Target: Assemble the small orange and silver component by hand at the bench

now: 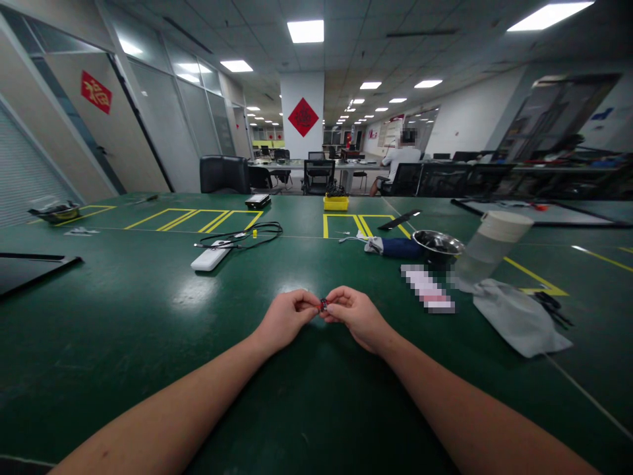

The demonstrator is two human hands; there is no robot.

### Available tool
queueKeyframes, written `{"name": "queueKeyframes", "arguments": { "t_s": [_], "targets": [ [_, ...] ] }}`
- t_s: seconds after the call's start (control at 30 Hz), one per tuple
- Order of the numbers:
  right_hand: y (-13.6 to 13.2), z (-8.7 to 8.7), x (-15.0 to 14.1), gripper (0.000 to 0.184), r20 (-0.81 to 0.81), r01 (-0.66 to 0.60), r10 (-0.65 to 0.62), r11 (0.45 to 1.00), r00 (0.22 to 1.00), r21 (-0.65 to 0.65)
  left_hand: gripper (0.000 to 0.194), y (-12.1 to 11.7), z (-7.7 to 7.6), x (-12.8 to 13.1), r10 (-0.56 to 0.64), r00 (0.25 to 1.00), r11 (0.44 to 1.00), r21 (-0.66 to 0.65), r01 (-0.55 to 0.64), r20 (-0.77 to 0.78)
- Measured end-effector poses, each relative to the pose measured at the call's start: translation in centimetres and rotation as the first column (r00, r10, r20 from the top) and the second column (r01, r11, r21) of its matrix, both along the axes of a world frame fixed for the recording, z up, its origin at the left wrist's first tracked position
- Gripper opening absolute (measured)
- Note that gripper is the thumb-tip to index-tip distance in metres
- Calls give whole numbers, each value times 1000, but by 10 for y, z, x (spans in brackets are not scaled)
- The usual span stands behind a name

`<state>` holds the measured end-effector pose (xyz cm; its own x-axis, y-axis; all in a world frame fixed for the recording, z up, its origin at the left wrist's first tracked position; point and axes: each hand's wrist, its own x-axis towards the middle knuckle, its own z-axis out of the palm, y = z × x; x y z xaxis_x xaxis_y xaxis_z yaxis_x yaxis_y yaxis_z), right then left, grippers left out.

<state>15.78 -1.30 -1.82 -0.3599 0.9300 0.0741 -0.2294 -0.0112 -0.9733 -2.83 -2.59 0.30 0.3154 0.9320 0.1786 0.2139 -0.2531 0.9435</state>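
Between my fingertips is a small red and black piece [323, 305], too small to make out its kind. My left hand [287, 319] pinches its left side with thumb and forefinger. From the other side my right hand [360, 318] pinches it as well, so the two hands almost meet. Both are held over the near middle of the green table [237, 409]. Part of the piece is hidden behind the fingers.
A white power bank [211, 256] with a black cable [257, 232] lies ahead on the left. To the right are a steel bowl [438, 245], a translucent bottle [489, 247] and a grey cloth pouch [519, 320]. Farther back stands a yellow box [336, 203]; a person sits beyond.
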Motion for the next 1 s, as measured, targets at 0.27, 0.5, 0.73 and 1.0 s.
{"name": "queueKeyframes", "arguments": {
  "t_s": [0.27, 0.5, 0.73, 1.0],
  "targets": [
    [0, 2, 1, 27, -4, -7, 7, 999, 1000, -38, 11, 0, 2, 1, 9, 1000, 1000, -12, -9, 10],
    [-2, 6, 0, 32, 0, -34, 34, 998, 999, -45, 11, 1, 1, 1, 31, 999, 999, 8, -31, -33],
    [-2, 2, 2, 32, 31, -126, 126, 992, 992, 15, 16, -2, 3, 3, -32, 996, 996, -80, 38, 80],
    [-3, 2, 0, 26, 7, -64, 63, 997, 998, 51, 16, -1, 5, 1, -11, 996, 1000, -16, 13, 90]
  ]
}}
